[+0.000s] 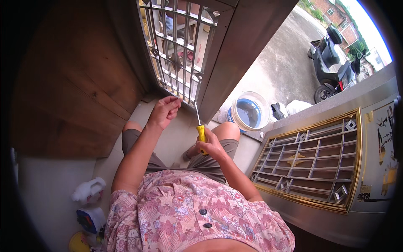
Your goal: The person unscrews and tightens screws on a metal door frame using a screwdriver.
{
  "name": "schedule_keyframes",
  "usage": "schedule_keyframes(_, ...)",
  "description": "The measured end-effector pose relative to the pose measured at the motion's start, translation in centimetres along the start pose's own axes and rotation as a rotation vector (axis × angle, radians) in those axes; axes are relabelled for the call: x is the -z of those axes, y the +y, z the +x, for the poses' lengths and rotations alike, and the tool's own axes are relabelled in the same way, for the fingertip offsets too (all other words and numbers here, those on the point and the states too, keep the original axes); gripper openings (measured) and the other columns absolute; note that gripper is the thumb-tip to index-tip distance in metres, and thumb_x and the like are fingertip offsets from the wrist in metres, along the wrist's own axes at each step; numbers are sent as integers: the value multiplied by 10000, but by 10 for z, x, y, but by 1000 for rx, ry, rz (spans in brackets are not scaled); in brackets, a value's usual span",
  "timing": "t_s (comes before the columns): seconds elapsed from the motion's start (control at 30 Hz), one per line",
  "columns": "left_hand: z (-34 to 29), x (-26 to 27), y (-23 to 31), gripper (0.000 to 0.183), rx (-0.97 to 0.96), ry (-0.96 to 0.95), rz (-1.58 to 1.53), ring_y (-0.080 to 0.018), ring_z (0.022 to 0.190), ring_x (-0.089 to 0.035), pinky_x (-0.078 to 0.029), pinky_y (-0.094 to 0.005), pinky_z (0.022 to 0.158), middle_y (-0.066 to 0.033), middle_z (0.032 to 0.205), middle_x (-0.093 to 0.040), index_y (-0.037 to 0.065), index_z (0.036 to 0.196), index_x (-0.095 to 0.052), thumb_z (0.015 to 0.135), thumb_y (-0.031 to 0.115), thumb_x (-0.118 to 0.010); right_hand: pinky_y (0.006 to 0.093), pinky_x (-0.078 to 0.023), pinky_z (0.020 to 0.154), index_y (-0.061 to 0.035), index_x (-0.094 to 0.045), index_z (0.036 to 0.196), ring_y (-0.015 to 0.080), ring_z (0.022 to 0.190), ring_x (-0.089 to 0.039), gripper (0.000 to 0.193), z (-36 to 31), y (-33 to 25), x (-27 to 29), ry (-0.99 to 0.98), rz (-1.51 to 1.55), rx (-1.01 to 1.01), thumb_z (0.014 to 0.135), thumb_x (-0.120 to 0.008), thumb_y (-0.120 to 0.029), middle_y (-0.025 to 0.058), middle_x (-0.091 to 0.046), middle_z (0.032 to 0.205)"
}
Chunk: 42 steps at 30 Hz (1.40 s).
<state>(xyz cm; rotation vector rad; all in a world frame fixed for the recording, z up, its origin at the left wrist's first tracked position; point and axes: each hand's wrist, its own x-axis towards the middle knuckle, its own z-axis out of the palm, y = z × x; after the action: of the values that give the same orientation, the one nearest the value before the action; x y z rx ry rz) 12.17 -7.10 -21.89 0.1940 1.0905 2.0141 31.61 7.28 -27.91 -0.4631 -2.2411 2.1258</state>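
Note:
My right hand [212, 145] is wrapped round the yellow handle of a screwdriver [202, 133]. Its metal shaft points up and away, and the tip ends close to the lower part of a metal frame with a barred grille [178, 50]. I cannot tell whether the tip touches the frame. Just left of the tip, my left hand [166, 111] is closed in a pinch at the grille's lower edge. What its fingertips hold, if anything, is too small to make out.
A white and blue bucket [250, 111] stands at the right by the doorway. A metal door [273, 202] with a gold-edged lattice stands open at right; a wooden panel [75, 92] fills the left. A white jug [89, 190] lies low left. Outside, a scooter [331, 63] is parked.

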Motion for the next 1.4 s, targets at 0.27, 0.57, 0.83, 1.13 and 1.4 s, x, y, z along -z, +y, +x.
schedule_keyframes(0.27, 45, -100, 81, 167, -161, -324, -63, -15, 544, -397, -276, -144, 415, -33, 799, -612, -19, 993, -641, 857, 76, -627, 245, -503, 519, 2, -487, 1100, 98, 609, -549, 351, -67, -64, 37, 146, -8, 2, 769, -601, -10, 40, -536, 771)
schedule_keyframes(0.57, 117, -132, 100, 212, -284, -562, -100, -27, 566, -389, -288, -172, 436, 18, 848, -587, 53, 1055, -620, 861, 138, -634, 229, -506, 563, 24, -452, 1217, 93, 665, -557, 495, -73, -127, 39, 369, -213, 256, 751, -615, -9, 49, -547, 841)
schedule_keyframes(0.83, 121, -139, 123, 223, 33, -557, -173, -30, 543, -392, -276, -173, 425, 25, 665, -516, -14, 1045, -626, 879, 134, -616, 199, -487, 514, 37, -374, 1349, 86, 669, -587, 599, -59, -189, 14, 459, -245, 431, 795, -599, -10, 87, -577, 904)
schedule_keyframes(1.13, 138, -140, 120, 183, 162, -642, -172, -22, 449, -326, -256, -171, 394, 60, 585, -426, 18, 981, -626, 901, 179, -595, 197, -485, 474, 30, -401, 1329, 85, 659, -590, 529, -11, -225, 0, 472, -134, 409, 845, -595, -63, 58, -583, 873)
schedule_keyframes(1.4, 149, -142, 119, 202, 272, -743, -242, -20, 440, -299, -240, -174, 387, 65, 591, -404, 42, 995, -618, 899, 218, -599, 210, -476, 439, 28, -396, 1325, 105, 648, -581, 509, -1, -230, -2, 423, 74, 344, 854, -567, -61, 74, -566, 872)
